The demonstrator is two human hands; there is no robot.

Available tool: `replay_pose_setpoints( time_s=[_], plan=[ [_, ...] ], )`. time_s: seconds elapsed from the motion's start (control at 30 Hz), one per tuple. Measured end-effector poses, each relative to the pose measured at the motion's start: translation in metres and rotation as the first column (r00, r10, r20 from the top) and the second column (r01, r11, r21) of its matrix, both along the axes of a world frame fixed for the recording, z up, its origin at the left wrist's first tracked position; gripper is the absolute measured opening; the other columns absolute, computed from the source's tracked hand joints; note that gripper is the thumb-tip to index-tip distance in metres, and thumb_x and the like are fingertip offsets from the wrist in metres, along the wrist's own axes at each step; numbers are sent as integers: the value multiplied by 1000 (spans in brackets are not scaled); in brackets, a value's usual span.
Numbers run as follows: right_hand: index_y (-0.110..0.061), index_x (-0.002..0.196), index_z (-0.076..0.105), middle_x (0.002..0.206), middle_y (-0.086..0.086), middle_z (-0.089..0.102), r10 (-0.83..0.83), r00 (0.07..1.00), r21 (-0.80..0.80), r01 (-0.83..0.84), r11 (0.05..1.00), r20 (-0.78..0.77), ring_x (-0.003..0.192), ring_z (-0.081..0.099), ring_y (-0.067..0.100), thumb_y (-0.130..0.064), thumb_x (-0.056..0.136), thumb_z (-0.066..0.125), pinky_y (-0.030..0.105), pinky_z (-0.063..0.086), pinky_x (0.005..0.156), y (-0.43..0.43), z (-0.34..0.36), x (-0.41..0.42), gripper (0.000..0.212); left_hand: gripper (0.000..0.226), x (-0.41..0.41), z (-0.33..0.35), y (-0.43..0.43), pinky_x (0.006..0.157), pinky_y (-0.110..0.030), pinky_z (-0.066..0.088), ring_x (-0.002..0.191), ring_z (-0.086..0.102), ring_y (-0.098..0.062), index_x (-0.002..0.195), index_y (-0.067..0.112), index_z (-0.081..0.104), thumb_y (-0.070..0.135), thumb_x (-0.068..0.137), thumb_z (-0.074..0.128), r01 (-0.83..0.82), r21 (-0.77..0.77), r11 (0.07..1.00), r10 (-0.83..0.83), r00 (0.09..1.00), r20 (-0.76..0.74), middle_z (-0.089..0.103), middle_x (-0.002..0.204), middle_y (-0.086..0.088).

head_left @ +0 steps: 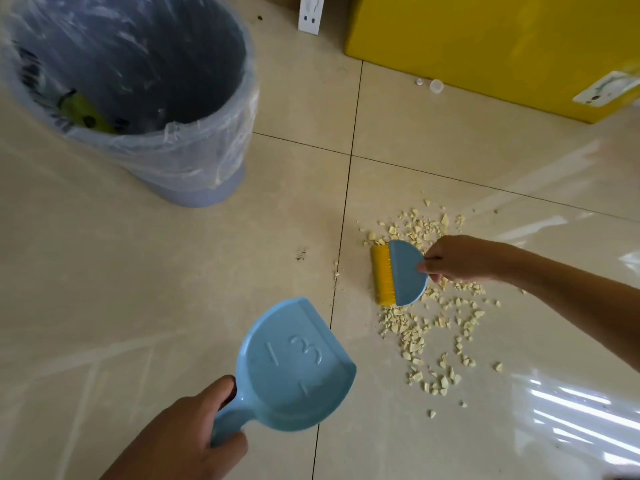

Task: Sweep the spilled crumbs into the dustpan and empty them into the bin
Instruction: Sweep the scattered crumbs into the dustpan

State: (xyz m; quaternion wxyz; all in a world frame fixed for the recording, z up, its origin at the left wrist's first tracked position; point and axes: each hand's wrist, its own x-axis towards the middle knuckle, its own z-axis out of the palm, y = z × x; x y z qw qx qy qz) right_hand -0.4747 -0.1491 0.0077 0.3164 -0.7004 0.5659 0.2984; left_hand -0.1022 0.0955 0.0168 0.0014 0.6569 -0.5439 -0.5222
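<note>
Pale yellow crumbs (426,323) lie scattered over the beige floor tiles at the right. My right hand (457,258) grips a small blue brush (405,271) whose yellow bristles rest on the floor in the middle of the crumbs, pointing left. My left hand (194,434) holds the handle of a light blue dustpan (294,368), which is empty and sits left of the crumbs, its open edge facing them. A grey bin (194,181) lined with a clear plastic bag stands at the upper left, with some green rubbish inside.
A large yellow box (485,43) stands at the back right, with two small clear caps (436,85) on the floor in front of it. A white box (311,13) stands at the top centre. A dark smudge (300,254) marks the tile left of the crumbs.
</note>
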Motion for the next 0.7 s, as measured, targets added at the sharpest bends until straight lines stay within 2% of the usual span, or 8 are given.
replay_pose_setpoints(
  time_s=[0.07, 0.17, 0.27, 0.3, 0.4, 0.5, 0.6, 0.7],
  plan=[
    [-14, 71, 70, 57, -2, 60, -10, 998, 29, 8, 1000, 66, 51, 51, 10, -34, 100, 53, 24, 39, 56, 1, 10, 5, 39, 34, 4, -2, -1, 56, -23, 34, 53, 46, -9, 90, 21, 49, 43, 63, 49, 6, -5, 1000, -6, 1000, 24, 59, 75, -6],
    [-20, 70, 68, 56, -8, 58, 12, 988, 105, -28, 994, 157, 49, 49, 7, -36, 100, 53, 22, 39, 55, 17, 17, 36, 37, 24, 8, -1, 1, 56, -23, 34, 52, 44, -10, 90, 27, 47, 37, 69, 54, -2, 0, 1000, 2, 999, 48, 53, 62, 2],
    [-22, 73, 69, 62, -9, 63, 111, 978, 177, -143, 974, 178, 53, 51, 8, -39, 99, 53, 23, 39, 54, 42, 7, 74, 35, 19, 9, 0, 3, 55, -22, 35, 53, 48, -7, 91, 34, 50, 27, 77, 60, -21, 17, 1000, 20, 999, 34, 56, 60, 10],
    [-19, 77, 71, 67, -9, 64, 159, 973, 160, -186, 969, 167, 56, 53, 9, -40, 98, 53, 24, 40, 56, 49, 2, 83, 34, 23, 9, 0, 4, 56, -21, 37, 54, 50, -7, 94, 39, 49, 29, 76, 60, -30, 32, 999, 30, 999, 23, 59, 62, 10],
    [-10, 98, 71, 87, 1, 62, 280, 957, 5, -281, 960, 70, 82, 58, 17, -40, 101, 50, 27, 39, 69, 53, -5, 95, 37, 36, 7, 0, 7, 57, -20, 41, 55, 53, -8, 97, 34, 54, 43, 63, 52, -40, 72, 997, 39, 999, 15, 63, 67, 7],
    [-8, 102, 67, 86, 4, 55, 234, 972, -97, -234, 967, -3, 85, 57, 21, -43, 101, 48, 29, 40, 70, 35, -8, 84, 40, 42, 1, 0, 9, 55, -19, 38, 53, 49, -8, 97, 45, 45, 49, 55, 44, -41, 56, 998, 43, 999, -20, 57, 61, 11],
    [-8, 94, 67, 83, 6, 60, 154, 986, -120, -161, 980, -63, 82, 60, 23, -41, 99, 50, 34, 50, 71, 13, -7, 63, 37, 37, -5, 4, 7, 55, -19, 36, 54, 49, -9, 94, 55, 40, 45, 59, 48, -25, 44, 999, 26, 999, -43, 56, 58, 15],
    [-8, 81, 72, 78, 8, 69, 83, 994, -78, -88, 993, -64, 65, 60, 18, -34, 97, 53, 33, 49, 65, 1, 5, 45, 36, 33, -4, 6, 3, 54, -18, 34, 54, 49, -9, 90, 58, 40, 42, 62, 50, -6, 38, 999, 8, 999, -40, 56, 58, 16]
  ],
)
